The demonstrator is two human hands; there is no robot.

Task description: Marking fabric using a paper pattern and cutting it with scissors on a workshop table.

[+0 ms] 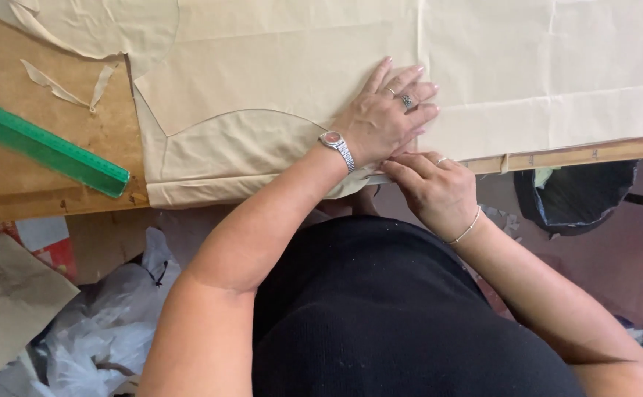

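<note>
Beige cloth (277,73) lies spread over a wooden table (12,169), with curved cut edges at the left. My left hand (384,114), wearing a wristwatch and rings, presses flat on the cloth near the table's front edge, fingers together and pointing away. My right hand (435,187), with a thin bracelet, sits just below it at the cloth's edge, fingers curled around a thin pale tool (376,179) that is mostly hidden. What the tool is cannot be told.
A green ruler (45,147) lies slanted on the table at the left. Thin cloth scraps (60,88) lie near it. Below the table are white plastic bags (101,331), brown paper (5,301) and a black bag (575,195).
</note>
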